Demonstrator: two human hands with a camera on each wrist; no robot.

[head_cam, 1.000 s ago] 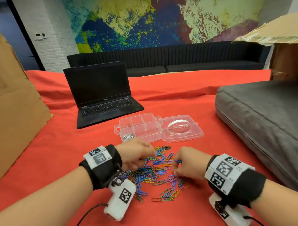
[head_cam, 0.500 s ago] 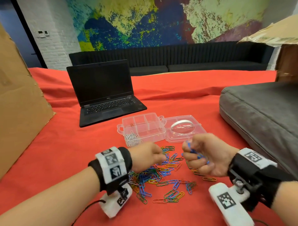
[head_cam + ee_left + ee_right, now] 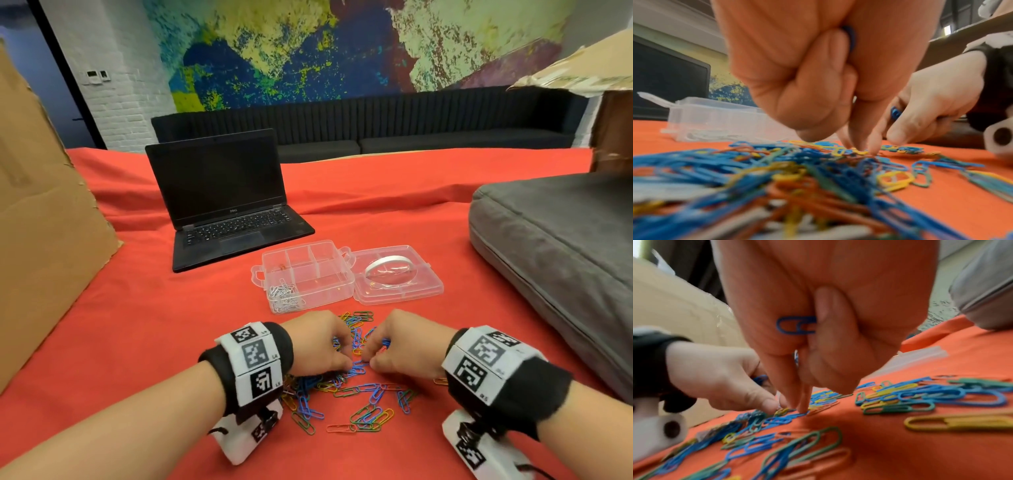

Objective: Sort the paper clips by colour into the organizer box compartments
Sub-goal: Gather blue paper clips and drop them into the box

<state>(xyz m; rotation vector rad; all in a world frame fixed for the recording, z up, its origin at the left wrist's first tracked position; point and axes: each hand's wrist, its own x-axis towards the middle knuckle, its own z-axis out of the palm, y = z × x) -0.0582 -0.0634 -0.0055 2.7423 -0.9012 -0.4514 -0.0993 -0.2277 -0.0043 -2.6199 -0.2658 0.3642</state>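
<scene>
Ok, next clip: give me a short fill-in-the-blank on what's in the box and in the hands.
1. The organizer box holds a heap of ____ paper clips in its near left compartment.
2. The right hand holds a ____ paper clip against its palm.
3. The box's lid lies ____.
4. Both hands reach into the loose pile on the ____ cloth.

Missing words: silver; blue; open; red

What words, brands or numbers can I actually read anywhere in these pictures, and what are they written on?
"DELL" - on the bezel under the screen of the laptop.
Small characters beside the square coded markers on the left wristband and the right wristband: too small to read.
Laptop key legends: too small to read.
Wall panels by the door: blurred, nothing readable.
The organizer box shows no readable lettering.
</scene>
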